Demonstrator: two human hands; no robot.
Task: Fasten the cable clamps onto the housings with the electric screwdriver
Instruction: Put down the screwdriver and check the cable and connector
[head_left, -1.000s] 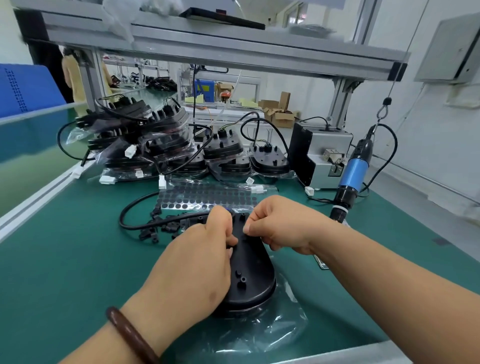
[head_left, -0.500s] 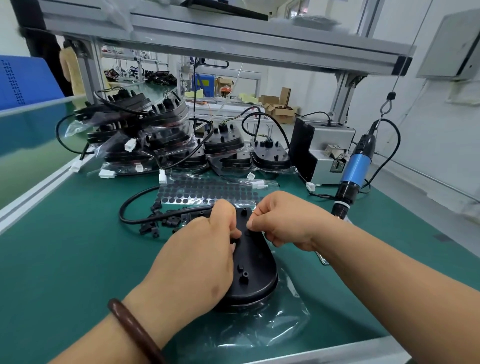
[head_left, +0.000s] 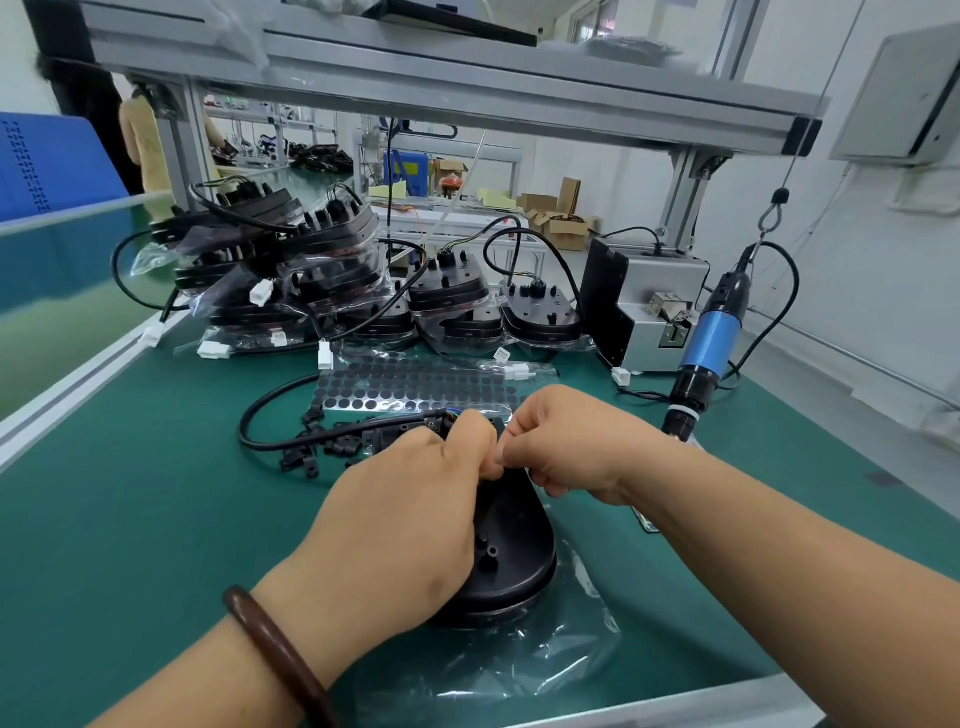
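A black oval housing (head_left: 511, 561) lies on clear plastic wrap on the green mat in front of me. My left hand (head_left: 400, 514) covers its left side, fingers curled at its far end. My right hand (head_left: 566, 441) meets it there, fingertips pinched together over the same spot; what they pinch is hidden. The housing's black cable (head_left: 270, 415) loops away to the left. Loose black cable clamps (head_left: 311, 452) lie scattered by the cable. The blue electric screwdriver (head_left: 709, 348) hangs from a hook at the right, untouched.
Stacks of bagged black housings (head_left: 322, 280) with cables and white connectors fill the back of the bench. A sheet of black round pads (head_left: 415, 384) lies behind my hands. A grey screw feeder box (head_left: 644, 306) stands at back right. An aluminium frame shelf (head_left: 467, 78) spans overhead.
Both hands have stayed at the far end of the housing, and their fingertips have drawn closer together until they touch. The housing has not moved.
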